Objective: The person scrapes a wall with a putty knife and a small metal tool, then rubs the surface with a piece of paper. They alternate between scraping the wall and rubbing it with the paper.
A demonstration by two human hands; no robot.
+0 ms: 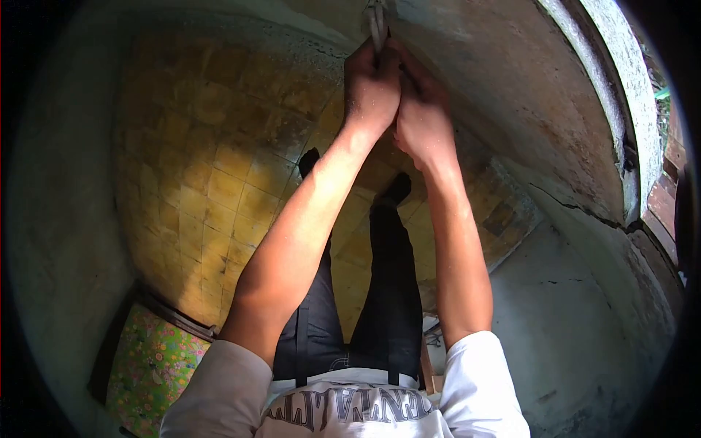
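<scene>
Both arms stretch forward to the wall [496, 66] at the top of the head view. My left hand [371, 91] is closed, thumb pointing forward, around a pale, narrow, doubled strand [377, 25] that looks like cord. Beyond the fingers the strand runs up to the wall, where its far end is too small to make out. Pressed against the left hand, my right hand [423, 117] is also closed. Its fingertips are in shadow, and whatever they grip is hidden.
Worn yellow tiles cover the floor [226, 190] around my feet. A chair or cushion with green flowered fabric [157, 365] stands at lower left. At right, a window opening with a white frame [639, 87] sits above a cracked ledge [577, 204].
</scene>
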